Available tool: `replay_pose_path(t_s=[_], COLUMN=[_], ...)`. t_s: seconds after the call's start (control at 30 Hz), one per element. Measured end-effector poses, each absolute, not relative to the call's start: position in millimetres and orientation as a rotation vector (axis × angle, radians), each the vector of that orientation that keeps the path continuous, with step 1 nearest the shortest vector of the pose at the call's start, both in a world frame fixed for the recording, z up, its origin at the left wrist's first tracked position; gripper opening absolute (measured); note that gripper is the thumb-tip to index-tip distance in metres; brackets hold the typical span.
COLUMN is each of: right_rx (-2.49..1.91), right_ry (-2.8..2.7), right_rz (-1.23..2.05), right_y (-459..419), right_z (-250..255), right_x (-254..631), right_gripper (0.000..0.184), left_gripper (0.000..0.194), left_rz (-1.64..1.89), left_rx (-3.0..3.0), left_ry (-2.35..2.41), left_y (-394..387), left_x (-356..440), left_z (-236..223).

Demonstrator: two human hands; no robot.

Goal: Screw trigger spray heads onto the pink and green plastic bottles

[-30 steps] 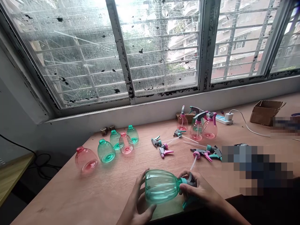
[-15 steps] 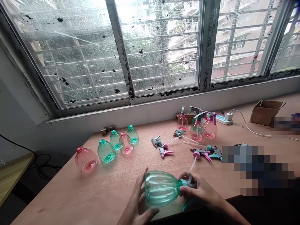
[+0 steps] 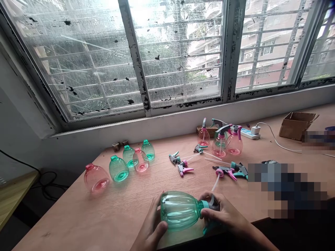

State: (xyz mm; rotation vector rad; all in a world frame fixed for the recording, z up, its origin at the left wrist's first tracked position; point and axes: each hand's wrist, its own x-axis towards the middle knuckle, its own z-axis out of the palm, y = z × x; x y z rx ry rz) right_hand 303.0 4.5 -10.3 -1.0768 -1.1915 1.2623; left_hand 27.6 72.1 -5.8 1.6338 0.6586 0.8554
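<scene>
A green see-through spray bottle point(image 3: 179, 211) lies sideways in the air over the table's front edge, its base to the left and its neck to the right. Around the base end curls my left hand point(image 3: 154, 223), thumb on the near side and fingers partly hidden behind it. My right hand point(image 3: 222, 211) grips the teal collar and dark grey trigger head point(image 3: 214, 203) at the neck; part of the teal trigger pokes out below the fingers. Beyond my right hand lies a pink-collared spray head point(image 3: 220, 172), its white tube pointing toward me.
Several capless bottles, such as a pink one point(image 3: 96, 178) and a green one point(image 3: 119, 169), stand at the left. Loose spray heads point(image 3: 183, 169) lie mid-table. Fitted pink bottles point(image 3: 234, 143) stand behind, near a power strip point(image 3: 250, 132) and a cardboard box point(image 3: 297, 126).
My left hand has closed in on the bottle's base, its thumb drawn up against the side. The bottle has shifted very slightly left; my right hand keeps its hold.
</scene>
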Motion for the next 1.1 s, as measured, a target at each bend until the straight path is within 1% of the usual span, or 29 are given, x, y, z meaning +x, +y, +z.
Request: replay_pose_path(t_s=[0.07,0.13,0.27,0.37,0.43,0.53,0.57,0.63,0.73,0.8,0.87,0.9,1.0,1.03,1.1], right_rx=[-1.083,-1.078,-1.041,-1.066,-1.117,-1.169,-1.165,-1.117,-0.985,-0.959,-1.021,-1.050,-0.908,-0.818,-0.734], right_ry=[-1.192,-1.197,-1.214,-1.223,-1.258,-1.333,-1.346,-1.326,-1.227,-1.198,-1.309,-1.423,-1.798,-1.854,-1.854], right_rz=[1.258,1.260,1.277,1.264,1.176,1.004,0.995,1.107,1.385,1.406,1.197,1.005,0.267,0.070,-0.141], right_y=[4,3,3,2,2,1,1,2,4,3,-2,-5,-16,-18,-21], right_z=[-10,-9,-7,-8,-10,-13,-14,-16,-19,-21,-22,-22,-18,-15,-10], right_x=[303,304,303,302,303,304,305,305,303,300,296,293,282,276,266], right_gripper=[0.041,0.041,0.041,0.040,0.040,0.040,0.041,0.043,0.050,0.052,0.051,0.050,0.039,0.036,0.037], left_gripper=[0.072,0.075,0.077,0.088,0.089,0.083,0.083,0.080,0.064,0.053,0.049,0.053,0.079,0.080,0.074], left_rz=[0.792,0.739,0.822,0.843,0.848,0.831,0.838,0.895,0.956,0.960,0.995,1.033,1.122,1.122,1.129], left_rx=[1.639,1.647,1.706,1.680,1.683,1.716,1.730,1.779,1.812,1.784,1.725,1.681,1.421,1.313,1.144], left_ry=[0.703,0.668,0.549,0.510,0.565,0.619,0.610,0.594,0.629,0.668,0.688,0.674,0.597,0.582,0.592], left_y=[68,62,54,57,60,59,58,56,57,58,57,55,47,44,40], left_x=[27,27,32,35,34,30,28,23,19,20,24,26,31,32,32], left_z=[1,6,7,3,-1,-7,-8,-10,-7,-3,0,2,4,5,5])
